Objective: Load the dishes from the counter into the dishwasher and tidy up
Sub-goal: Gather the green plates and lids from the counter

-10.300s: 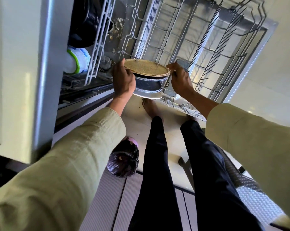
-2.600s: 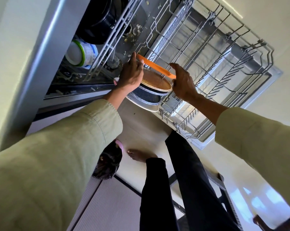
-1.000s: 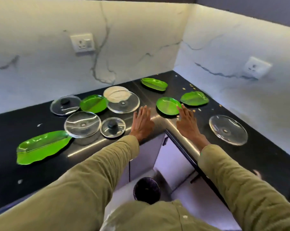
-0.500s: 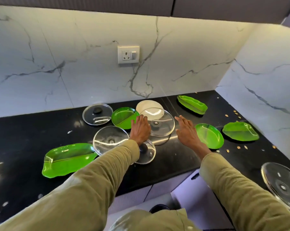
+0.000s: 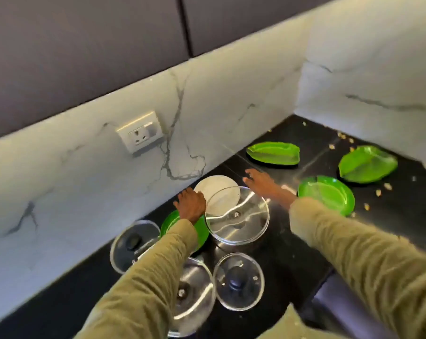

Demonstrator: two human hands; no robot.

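both hands reach to twelve o'clock over the worktop, left hand grasping the white plate, right hand released, likely to gather dishes.

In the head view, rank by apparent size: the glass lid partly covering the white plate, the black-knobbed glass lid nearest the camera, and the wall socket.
1. Glass lid over the white plate, largest.
2. Black-knobbed glass lid, though nearer the camera.
3. Wall socket, smallest, and farthest.

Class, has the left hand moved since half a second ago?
Yes. The left hand went from the small black-knobbed lid toward the wall, reaching the white plate.
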